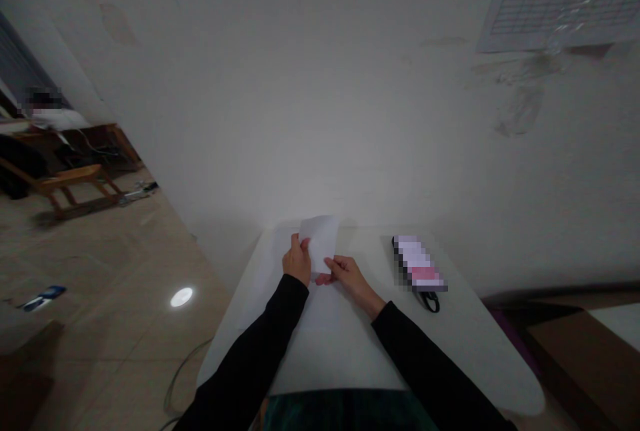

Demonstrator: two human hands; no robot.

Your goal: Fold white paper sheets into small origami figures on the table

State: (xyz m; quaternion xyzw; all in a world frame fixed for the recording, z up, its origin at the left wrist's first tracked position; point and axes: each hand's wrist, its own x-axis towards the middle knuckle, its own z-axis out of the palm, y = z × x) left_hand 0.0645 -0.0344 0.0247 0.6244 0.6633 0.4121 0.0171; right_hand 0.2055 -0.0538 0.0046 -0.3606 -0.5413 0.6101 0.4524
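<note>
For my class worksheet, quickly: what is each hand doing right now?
Left hand: closed on the white paper.
Right hand: closed on the paper's lower edge.

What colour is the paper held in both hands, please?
The paper is plain white, seen best in the head view.

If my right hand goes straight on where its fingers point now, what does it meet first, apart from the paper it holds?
Most likely the left hand, just across the white paper from the right hand, though the depth between them is unclear.
</note>
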